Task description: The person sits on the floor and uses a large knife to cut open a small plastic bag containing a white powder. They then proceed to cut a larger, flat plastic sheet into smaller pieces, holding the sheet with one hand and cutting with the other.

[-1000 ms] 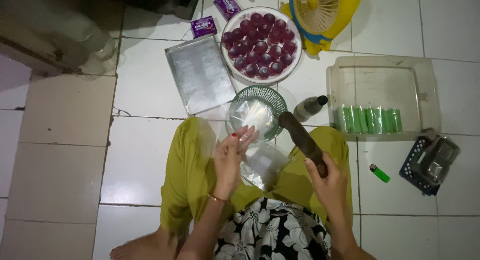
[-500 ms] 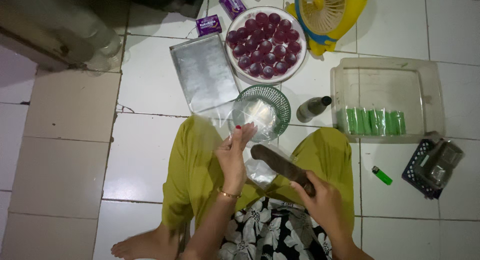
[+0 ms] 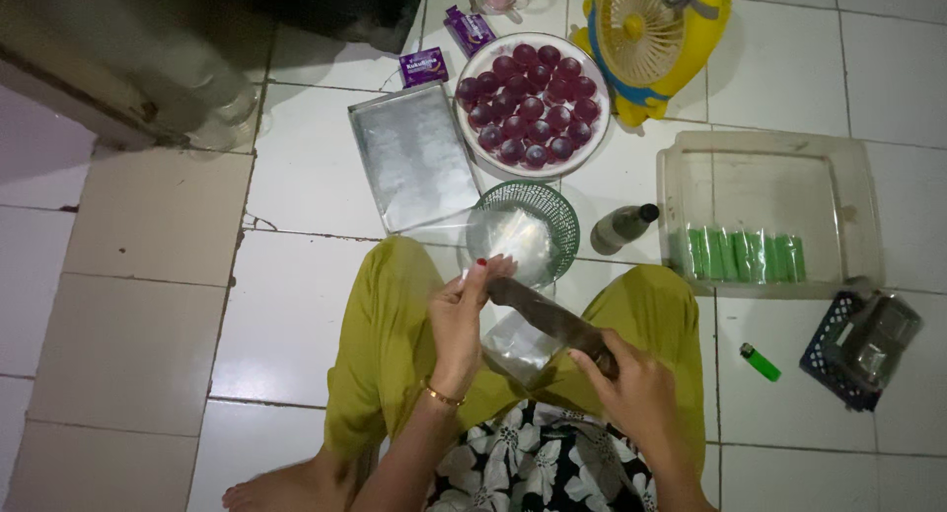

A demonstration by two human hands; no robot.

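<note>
Right-hand grip [image 3: 631,389]: fingers clamped around the near end of a dark brown roll [image 3: 547,320], which lies slantwise over the lap with its far end pointing up and to the left. Left-hand grip [image 3: 459,320]: fingers pinched together on the mouth of a clear plastic bag [image 3: 521,336] at the roll's far end; the roll's tip meets the left fingertips, and the pictures do not show whether it has passed inside the bag. The bag hangs below the roll, over the yellow-green trousers [image 3: 380,344].

Step in hand, as judged: feeding the roll into the bag. The next move calls for the left grip to keep the bag mouth spread while the right grip pushes along the roll's axis; a skewed push would likely crease or snag the film.

Just beyond the left grip: a green mesh basket [image 3: 557,204] holding more clear bags. Beside it, to the right, a small dark bottle [image 3: 621,228]. Further out: a metal tray [image 3: 414,157], a white plate [image 3: 473,142] of dark purple rounds [image 3: 533,108], and a yellow fan [image 3: 656,34]. Right of the right grip: a clear tub [image 3: 769,167] with green wrapped pieces [image 3: 742,256], and a green lighter [image 3: 760,361] on the floor.
</note>
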